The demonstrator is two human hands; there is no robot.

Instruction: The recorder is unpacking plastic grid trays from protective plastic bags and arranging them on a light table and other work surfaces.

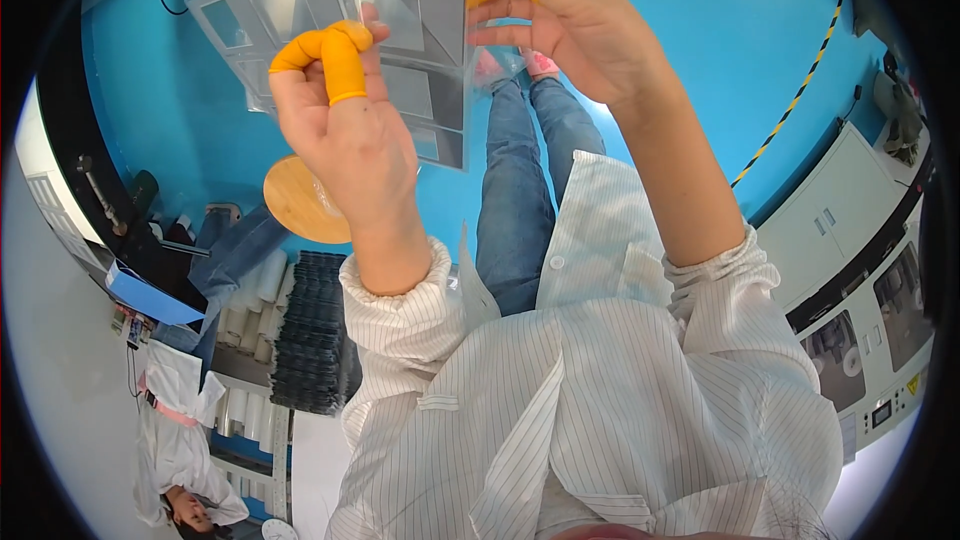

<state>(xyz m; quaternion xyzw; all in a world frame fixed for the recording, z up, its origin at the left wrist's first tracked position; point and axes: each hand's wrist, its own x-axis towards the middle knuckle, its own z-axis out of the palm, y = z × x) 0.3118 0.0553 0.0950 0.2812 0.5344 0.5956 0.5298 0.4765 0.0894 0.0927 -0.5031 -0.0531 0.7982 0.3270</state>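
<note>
Judging from my end, the handling is under way and looks unfinished: the grey windowed sheet (408, 26) is raised in front of the body over the blue floor (700, 10), its panels in place, but what remains on it I cannot tell. My left hand (345, 110) rises across the sheet's lower edge, wrist upright, orange finger cots (345, 72) bunched before the panels; whether that grip is closed I cannot tell. My right hand (570, 15) slants in at the upper right edge, its narrow grip apparently pinching the sheet there, bare fingers extended below.
</note>
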